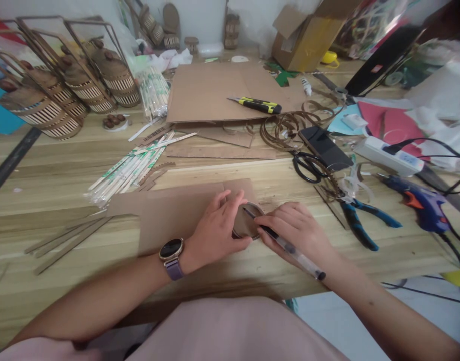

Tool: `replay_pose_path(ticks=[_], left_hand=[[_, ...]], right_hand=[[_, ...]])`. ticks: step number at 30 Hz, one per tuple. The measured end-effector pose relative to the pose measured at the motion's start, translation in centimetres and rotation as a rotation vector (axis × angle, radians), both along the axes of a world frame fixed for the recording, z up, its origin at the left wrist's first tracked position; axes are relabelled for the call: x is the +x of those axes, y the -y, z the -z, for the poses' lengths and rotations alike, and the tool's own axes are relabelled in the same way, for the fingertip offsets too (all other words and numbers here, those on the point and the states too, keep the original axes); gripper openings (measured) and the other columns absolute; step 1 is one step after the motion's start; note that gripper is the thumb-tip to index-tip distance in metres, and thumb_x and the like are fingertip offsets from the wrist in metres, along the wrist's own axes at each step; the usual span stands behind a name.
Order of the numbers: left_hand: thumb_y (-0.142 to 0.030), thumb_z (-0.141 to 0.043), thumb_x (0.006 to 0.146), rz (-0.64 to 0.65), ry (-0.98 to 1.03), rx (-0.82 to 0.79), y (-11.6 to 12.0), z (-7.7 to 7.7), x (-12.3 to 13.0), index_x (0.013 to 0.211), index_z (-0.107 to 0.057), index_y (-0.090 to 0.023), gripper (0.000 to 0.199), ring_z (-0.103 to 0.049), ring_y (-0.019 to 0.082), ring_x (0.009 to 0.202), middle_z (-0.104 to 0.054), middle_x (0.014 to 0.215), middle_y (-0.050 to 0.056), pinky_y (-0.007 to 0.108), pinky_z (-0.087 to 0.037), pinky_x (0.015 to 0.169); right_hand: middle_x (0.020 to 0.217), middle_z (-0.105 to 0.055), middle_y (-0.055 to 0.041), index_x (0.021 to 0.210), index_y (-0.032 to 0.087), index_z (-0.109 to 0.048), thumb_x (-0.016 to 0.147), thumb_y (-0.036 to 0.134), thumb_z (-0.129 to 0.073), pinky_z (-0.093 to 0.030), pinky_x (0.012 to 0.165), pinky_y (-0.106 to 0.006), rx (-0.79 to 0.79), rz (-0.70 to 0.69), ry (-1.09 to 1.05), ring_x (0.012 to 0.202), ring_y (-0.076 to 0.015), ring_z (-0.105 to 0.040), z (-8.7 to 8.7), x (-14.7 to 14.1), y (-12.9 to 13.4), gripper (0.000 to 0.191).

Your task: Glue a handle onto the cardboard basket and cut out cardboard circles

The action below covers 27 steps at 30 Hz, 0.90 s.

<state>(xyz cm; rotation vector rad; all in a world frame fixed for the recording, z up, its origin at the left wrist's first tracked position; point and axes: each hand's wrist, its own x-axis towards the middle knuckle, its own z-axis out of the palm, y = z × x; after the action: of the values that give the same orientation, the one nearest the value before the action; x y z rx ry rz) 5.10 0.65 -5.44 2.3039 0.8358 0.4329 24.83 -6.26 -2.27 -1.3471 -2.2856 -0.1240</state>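
My left hand (221, 226) curves its thumb and fingers around the edge of a thin-rimmed ring (258, 206), holding it against a flat sheet of brown cardboard (170, 208). Brown surface shows inside the rim; whether that is the sheet or a separate disc, I cannot tell. A clear-barrelled pen with a black cap end (299, 258) is in my right hand (295, 230). Its tip slants to the upper left, over the inside of the ring. My left fingers hide the ring's left side.
Wrapped sticks (128, 168) and cardboard strips (70, 238) lie left. A utility knife (258, 105) rests on a larger cardboard sheet (215, 85) behind. To the right are scissors (308, 168), a phone (325, 148), pliers (360, 223), and a corded glue gun (421, 200). Barrel-shaped crafts (117, 80) stand back left.
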Motion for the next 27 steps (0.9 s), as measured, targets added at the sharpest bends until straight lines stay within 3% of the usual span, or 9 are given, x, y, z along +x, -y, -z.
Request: replay_pose_path(ticks=[7, 12, 16, 22, 27], left_hand=[[-0.03, -0.073, 0.076, 0.005, 0.002, -0.001, -0.1, 0.0, -0.1, 0.152, -0.023, -0.013, 0.093, -0.027, 0.038, 0.144, -0.057, 0.143, 0.012, 0.056, -0.031, 0.117], [-0.03, -0.072, 0.076, -0.006, 0.003, -0.004, 0.0, 0.0, 0.0, 0.153, -0.023, -0.014, 0.093, -0.028, 0.038, 0.144, -0.057, 0.143, 0.012, 0.058, -0.031, 0.117], [-0.031, -0.071, 0.077, -0.003, -0.015, -0.003, 0.0, 0.0, 0.0, 0.152, -0.024, -0.012, 0.091, -0.027, 0.039, 0.144, -0.057, 0.144, 0.011, 0.056, -0.031, 0.117], [-0.031, -0.071, 0.078, 0.0, -0.009, 0.002, 0.0, -0.2, -0.1, 0.152, -0.025, -0.009, 0.09, -0.026, 0.037, 0.145, -0.056, 0.145, 0.013, 0.053, -0.029, 0.119], [-0.03, -0.072, 0.077, -0.001, -0.016, -0.007, 0.0, -0.2, -0.1, 0.152, -0.025, -0.009, 0.091, -0.025, 0.037, 0.145, -0.057, 0.144, 0.012, 0.053, -0.029, 0.118]], right_hand=[[0.077, -0.074, -0.0011, 0.095, 0.02, -0.064, 0.094, 0.014, -0.056, -0.046, 0.072, -0.033, 0.085, -0.028, 0.032, 0.07, -0.0181, -0.066, 0.2, 0.1, -0.8, 0.01], [0.078, -0.073, -0.0002, 0.093, 0.019, -0.062, 0.092, 0.011, -0.058, -0.043, 0.077, -0.035, 0.026, 0.01, 0.091, 0.07, -0.0176, -0.066, 0.1, 0.8, 0.4, 0.009], [0.076, -0.073, -0.0001, 0.092, 0.019, -0.062, 0.094, 0.012, -0.054, -0.042, 0.078, -0.036, 0.001, 0.032, 0.14, 0.067, -0.0181, -0.067, -1.5, 0.9, 1.3, 0.011], [0.076, -0.073, -0.0045, 0.092, 0.021, -0.063, 0.103, 0.029, -0.046, -0.047, 0.072, -0.038, -0.064, 0.09, 0.028, 0.072, -0.0237, -0.068, -4.7, 1.7, 0.7, 0.022], [0.081, -0.074, -0.0069, 0.085, 0.022, -0.064, 0.103, 0.038, -0.041, -0.049, 0.063, -0.036, -0.216, 0.14, -0.015, 0.07, -0.0247, -0.069, -4.8, 2.5, -1.7, 0.033]])
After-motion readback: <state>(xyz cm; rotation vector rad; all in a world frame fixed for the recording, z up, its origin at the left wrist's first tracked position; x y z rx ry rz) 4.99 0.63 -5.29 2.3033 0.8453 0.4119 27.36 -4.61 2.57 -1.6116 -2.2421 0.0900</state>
